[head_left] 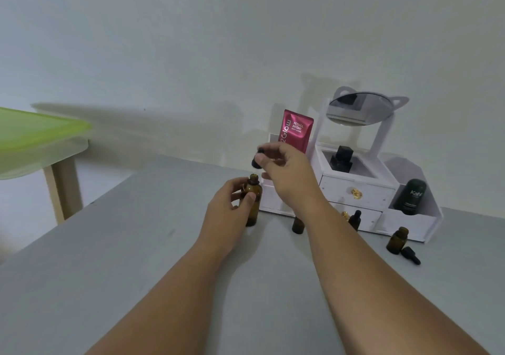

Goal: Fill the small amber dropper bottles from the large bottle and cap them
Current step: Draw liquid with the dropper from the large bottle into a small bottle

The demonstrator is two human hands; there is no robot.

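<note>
My left hand [228, 204] grips the large amber bottle [252, 204], which stands upright on the grey table with its neck uncovered. Just above it my right hand [284, 168] pinches a black cap [257, 160] between thumb and fingers. A small amber bottle [297, 224] stands behind my right forearm, partly hidden. Another small bottle with a black dropper cap [355, 219] stands in front of the organizer. Farther right a small uncapped amber bottle [396, 241] stands beside a loose black dropper cap [410, 255] lying on the table.
A white drawer organizer [358, 190] with a mirror stands at the back against the wall, holding a pink sachet [295, 130], a black block and a dark green bottle [411, 196]. A green-topped side table [35, 141] stands off to the left.
</note>
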